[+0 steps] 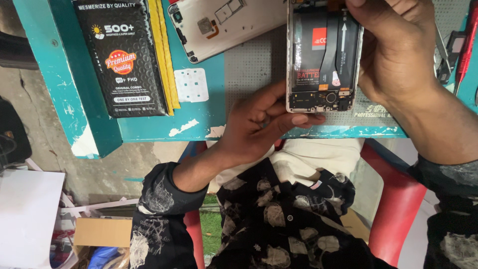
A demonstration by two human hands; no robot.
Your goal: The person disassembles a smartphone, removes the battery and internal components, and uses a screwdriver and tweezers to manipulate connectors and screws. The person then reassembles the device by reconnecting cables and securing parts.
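Two hands meet on an opened phone point(322, 60) over the teal bench point(149, 127) — past the black padded pouch point(122, 55) and white back cover point(224, 25), the left hand point(259, 124) pinches its lower edge, the right hand point(398, 50) clamps its side.

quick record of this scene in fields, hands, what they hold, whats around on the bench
setting: teal workbench seen from above, grey perforated mat on it
left hand: left hand at the bottom edge of the opened phone, fingers under its lower end
right hand: right hand grips the phone's right side and top
phone state: back off, battery and flex cable exposed
nearby: white back cover inside up; black bubble pouch at the left; small white sticker sheet; red-handled tool at the right
seat: red plastic chair
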